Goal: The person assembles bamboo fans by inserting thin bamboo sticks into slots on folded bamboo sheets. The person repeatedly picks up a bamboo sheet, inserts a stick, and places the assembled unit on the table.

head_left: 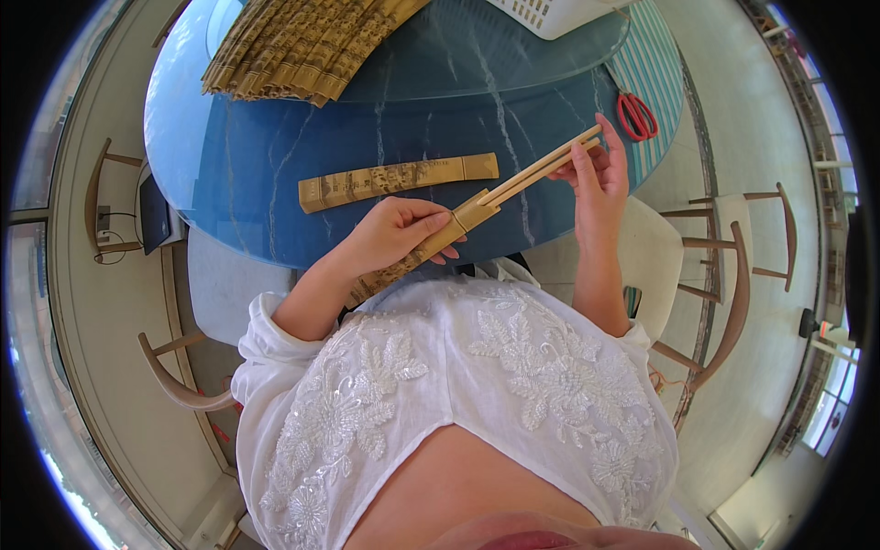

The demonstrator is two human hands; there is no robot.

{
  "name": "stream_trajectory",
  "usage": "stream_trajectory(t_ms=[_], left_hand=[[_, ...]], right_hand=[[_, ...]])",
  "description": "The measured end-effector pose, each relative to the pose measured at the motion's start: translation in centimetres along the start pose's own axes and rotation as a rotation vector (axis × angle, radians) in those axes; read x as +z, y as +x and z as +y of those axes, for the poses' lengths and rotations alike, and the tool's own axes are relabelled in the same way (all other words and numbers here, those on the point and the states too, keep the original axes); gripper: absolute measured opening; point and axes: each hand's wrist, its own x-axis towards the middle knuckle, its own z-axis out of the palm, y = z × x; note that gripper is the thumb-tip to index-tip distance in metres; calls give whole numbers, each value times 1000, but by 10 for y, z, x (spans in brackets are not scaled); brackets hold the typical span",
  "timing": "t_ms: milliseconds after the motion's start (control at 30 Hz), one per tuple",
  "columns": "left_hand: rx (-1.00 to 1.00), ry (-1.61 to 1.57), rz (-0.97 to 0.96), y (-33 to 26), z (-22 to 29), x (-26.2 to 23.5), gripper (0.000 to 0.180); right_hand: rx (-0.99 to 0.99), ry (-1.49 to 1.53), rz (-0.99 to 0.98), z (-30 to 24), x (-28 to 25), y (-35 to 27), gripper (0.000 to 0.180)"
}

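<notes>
I hold a folded bamboo fan [477,213] across my front, its thin bare ribs pointing up to the right. My left hand [396,234] grips its printed body near the middle. My right hand [600,179] pinches the tips of the ribs between thumb and fingers. A second folded fan [396,181] lies flat on the blue marbled table [247,183] just beyond my left hand.
A pile of several folded fans [298,46] lies at the table's far left. A white plastic basket [550,14] stands at the far edge. Red-handled scissors [636,115] rest on a striped mat at the right. Wooden chairs [733,266] stand on both sides.
</notes>
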Motion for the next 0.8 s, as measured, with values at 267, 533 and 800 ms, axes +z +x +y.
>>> stream_trajectory(t_ms=[267,533,800], left_hand=[[41,63,32,3,-2,2,27],[69,51,32,5,-2,4,27],[118,15,46,10,2,6,30]], right_hand=[[-11,-11,16,0,-2,0,48],[2,14,14,3,1,-2,44],[63,33,-124,15,27,-20,35]])
